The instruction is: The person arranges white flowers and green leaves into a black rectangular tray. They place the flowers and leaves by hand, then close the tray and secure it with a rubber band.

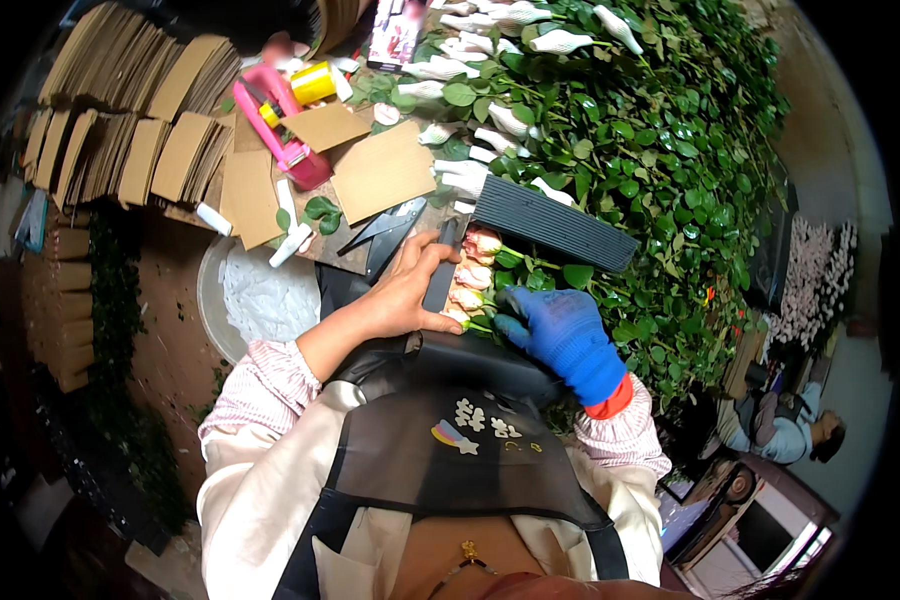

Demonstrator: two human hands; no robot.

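Observation:
Several peach-pink roses [473, 273] lie in a row, heads to the left and stems to the right. My bare left hand [398, 292] spans a dark flat bar [443, 268] beside the heads, thumb and fingers spread apart, the thumb touching the nearest rose. My right hand [562, 336], in a blue glove, is closed around the nearest rose's stem; its fingertips are partly hidden. Just beyond the row lies a black ridged board [555, 222]. Black-handled scissors [383, 228] rest left of the bar, close to my left fingers.
Leafy stems [650, 200] with white-netted flower heads [560, 41] pile up at the right. Cardboard sheets [382, 172], a pink tape dispenser [280, 125] and a phone [398, 35] lie at the back left. A tub [210, 300] of white pieces stands left. Another person [780, 425] sits far right.

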